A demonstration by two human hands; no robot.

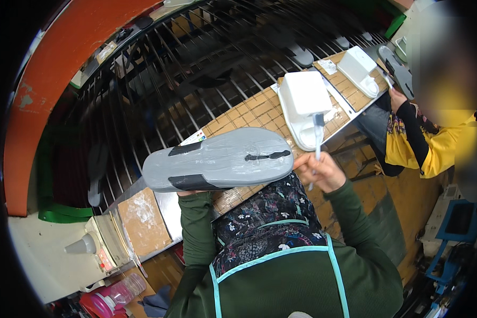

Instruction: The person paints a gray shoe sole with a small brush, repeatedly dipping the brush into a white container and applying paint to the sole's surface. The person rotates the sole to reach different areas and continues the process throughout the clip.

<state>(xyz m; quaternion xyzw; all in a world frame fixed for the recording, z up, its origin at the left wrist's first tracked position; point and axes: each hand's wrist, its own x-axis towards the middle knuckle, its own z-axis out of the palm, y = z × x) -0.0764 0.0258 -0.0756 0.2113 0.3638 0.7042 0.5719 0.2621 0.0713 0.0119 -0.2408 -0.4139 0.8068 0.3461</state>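
A grey sandal sole lies across the middle of the view, held up over the bench edge. Black strap ends wrap onto its sides, and a black piece sits in a slot near its right end. Its surface looks glossy and streaked. My left hand supports it from below, with most fingers hidden beneath the sole. In my right hand is a brush with a pale handle, bristles pointing up. One finger of that hand reaches to the sole's right end. Behind the bristles stands a white box-shaped container with a rounded tray.
A conveyor of metal rods runs beyond the bench, with several soles on it. At the right, a person in yellow holds another grey sole beside a second white container. A brown board lies at the left.
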